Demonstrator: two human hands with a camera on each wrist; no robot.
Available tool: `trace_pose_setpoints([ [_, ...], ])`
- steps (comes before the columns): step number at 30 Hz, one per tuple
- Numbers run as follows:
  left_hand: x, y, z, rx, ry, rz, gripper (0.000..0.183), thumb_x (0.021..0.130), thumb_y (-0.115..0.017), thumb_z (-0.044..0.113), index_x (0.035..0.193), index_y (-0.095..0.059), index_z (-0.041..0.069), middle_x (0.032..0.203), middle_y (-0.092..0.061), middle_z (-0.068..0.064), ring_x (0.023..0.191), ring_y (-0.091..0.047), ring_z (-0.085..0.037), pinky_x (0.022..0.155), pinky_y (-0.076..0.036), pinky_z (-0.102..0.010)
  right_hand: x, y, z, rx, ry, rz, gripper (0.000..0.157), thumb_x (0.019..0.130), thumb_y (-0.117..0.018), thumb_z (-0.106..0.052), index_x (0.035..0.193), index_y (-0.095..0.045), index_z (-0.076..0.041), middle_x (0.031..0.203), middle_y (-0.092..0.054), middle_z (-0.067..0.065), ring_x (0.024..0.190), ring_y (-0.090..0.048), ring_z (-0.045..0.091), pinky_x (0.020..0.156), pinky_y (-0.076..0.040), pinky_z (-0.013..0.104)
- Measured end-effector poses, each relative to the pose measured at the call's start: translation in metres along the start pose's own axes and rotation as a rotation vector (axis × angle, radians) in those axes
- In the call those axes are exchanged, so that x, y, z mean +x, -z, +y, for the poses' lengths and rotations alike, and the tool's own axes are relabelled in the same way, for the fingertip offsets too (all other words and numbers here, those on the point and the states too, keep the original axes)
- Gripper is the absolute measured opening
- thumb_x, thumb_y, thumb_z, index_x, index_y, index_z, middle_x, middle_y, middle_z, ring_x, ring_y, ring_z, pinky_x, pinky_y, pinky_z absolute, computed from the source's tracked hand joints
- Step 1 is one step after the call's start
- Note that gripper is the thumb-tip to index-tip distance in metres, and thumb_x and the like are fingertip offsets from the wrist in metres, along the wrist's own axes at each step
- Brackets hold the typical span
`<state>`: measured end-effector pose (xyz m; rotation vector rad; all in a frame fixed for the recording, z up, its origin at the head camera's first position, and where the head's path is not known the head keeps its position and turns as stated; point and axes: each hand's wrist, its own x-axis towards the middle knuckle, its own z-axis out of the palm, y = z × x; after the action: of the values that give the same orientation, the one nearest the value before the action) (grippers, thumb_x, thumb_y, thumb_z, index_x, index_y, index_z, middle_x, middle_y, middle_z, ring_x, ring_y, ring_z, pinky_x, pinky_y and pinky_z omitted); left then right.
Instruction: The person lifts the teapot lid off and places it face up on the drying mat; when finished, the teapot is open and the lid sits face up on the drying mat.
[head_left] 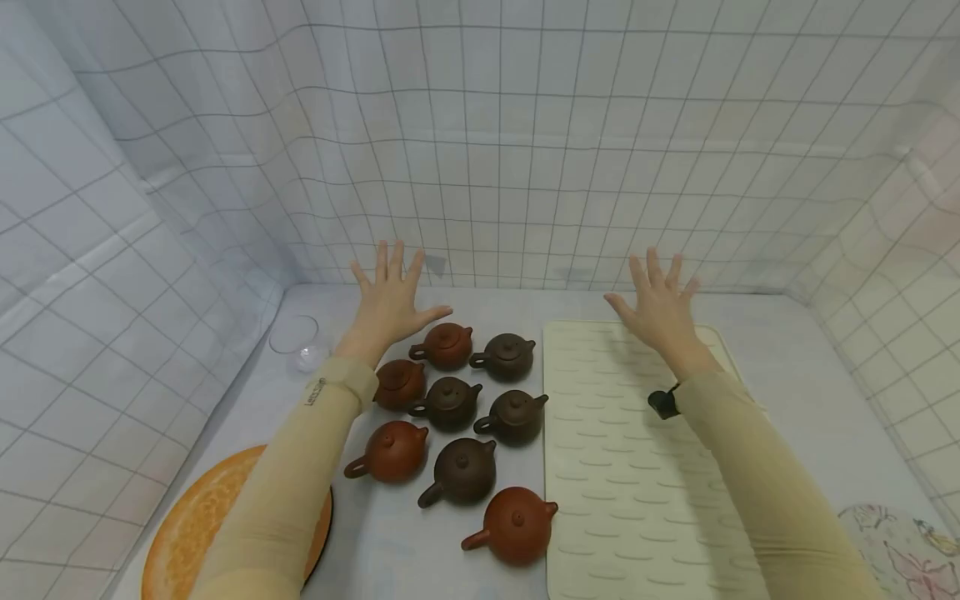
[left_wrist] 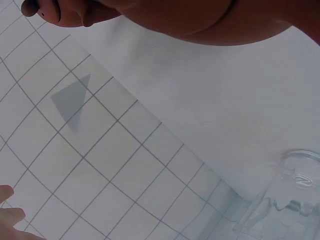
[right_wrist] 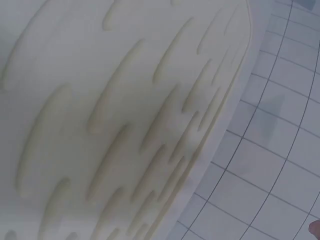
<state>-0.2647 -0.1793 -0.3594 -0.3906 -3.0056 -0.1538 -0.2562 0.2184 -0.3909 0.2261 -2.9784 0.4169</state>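
Eight teapots (head_left: 450, 406), some reddish and some dark brown, stand in a loose cluster left of the ribbed mat (head_left: 630, 500), their spouts slanting toward it and their handles away. The left hand (head_left: 386, 308), nearer to them, is splayed and holds nothing, close to the farthest reddish teapot (head_left: 447, 348). The right hand (head_left: 662, 315), also spread and unladen, is over the mat's far end, with the cluster off to its left. Whether either palm touches anything cannot be told. Left of the mat, the left sleeve (head_left: 285, 492) hides one reddish pot's handle and part of an orange disc (head_left: 198, 517), which the head view's lower edge cuts off. Farther off, a clear glass (left_wrist: 295, 195) is faint; the left wrist view crops the teapot at its top.
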Motion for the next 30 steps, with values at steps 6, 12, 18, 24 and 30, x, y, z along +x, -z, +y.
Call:
trace_pose_setpoints([
  [6, -0.008, 0.003, 0.0, -0.018, -0.051, -0.017, 0.098, 0.089, -0.056, 0.067, 0.158, -0.018, 0.009, 0.165, -0.006, -0.022, 0.151, 0.006, -0.043, 0.11, 0.001, -0.077, 0.001, 0.001, -0.023, 0.002, 0.055, -0.026, 0.075, 0.103, -0.042, -0.05, 0.158, -0.016, -0.007, 0.164, -0.006, 0.022, 0.146, 0.007, 0.055, 0.108, 0.001, 0.079],
  [12, -0.021, 0.0, 0.001, -0.138, -0.19, -0.017, 0.078, 0.093, -0.062, 0.049, 0.154, -0.034, 0.01, 0.163, -0.02, -0.019, 0.151, -0.01, -0.044, 0.116, -0.012, -0.069, -0.002, -0.007, -0.049, 0.108, 0.16, -0.044, 0.067, 0.104, -0.046, -0.042, 0.157, -0.023, -0.01, 0.163, -0.017, 0.018, 0.149, -0.002, 0.05, 0.112, -0.003, 0.075],
  [18, -0.025, -0.012, 0.016, -0.282, -0.246, -0.091, 0.066, 0.094, -0.065, 0.043, 0.148, -0.045, 0.011, 0.16, -0.029, -0.018, 0.146, -0.026, -0.042, 0.118, -0.024, -0.058, -0.005, -0.021, -0.074, 0.306, 0.259, -0.073, 0.058, 0.103, -0.051, -0.036, 0.153, -0.036, -0.009, 0.159, -0.031, 0.017, 0.149, -0.014, 0.046, 0.117, -0.009, 0.067],
  [24, -0.018, -0.02, 0.032, -0.372, -0.262, -0.165, 0.056, 0.094, -0.068, 0.033, 0.141, -0.054, 0.006, 0.15, -0.044, -0.019, 0.137, -0.043, -0.038, 0.115, -0.034, -0.053, -0.004, -0.036, -0.09, 0.411, 0.313, -0.102, 0.047, 0.102, -0.056, -0.03, 0.142, -0.053, -0.006, 0.15, -0.048, 0.014, 0.144, -0.035, 0.039, 0.118, -0.028, 0.053],
  [30, -0.014, -0.029, 0.043, -0.443, -0.256, -0.243, 0.052, 0.092, -0.07, 0.024, 0.136, -0.056, 0.001, 0.126, -0.063, -0.021, 0.113, -0.061, -0.033, 0.1, -0.049, -0.047, -0.001, -0.042, -0.099, 0.441, 0.293, -0.141, 0.038, 0.099, -0.06, -0.026, 0.131, -0.063, -0.006, 0.137, -0.061, 0.014, 0.129, -0.055, 0.033, 0.108, -0.044, 0.047],
])
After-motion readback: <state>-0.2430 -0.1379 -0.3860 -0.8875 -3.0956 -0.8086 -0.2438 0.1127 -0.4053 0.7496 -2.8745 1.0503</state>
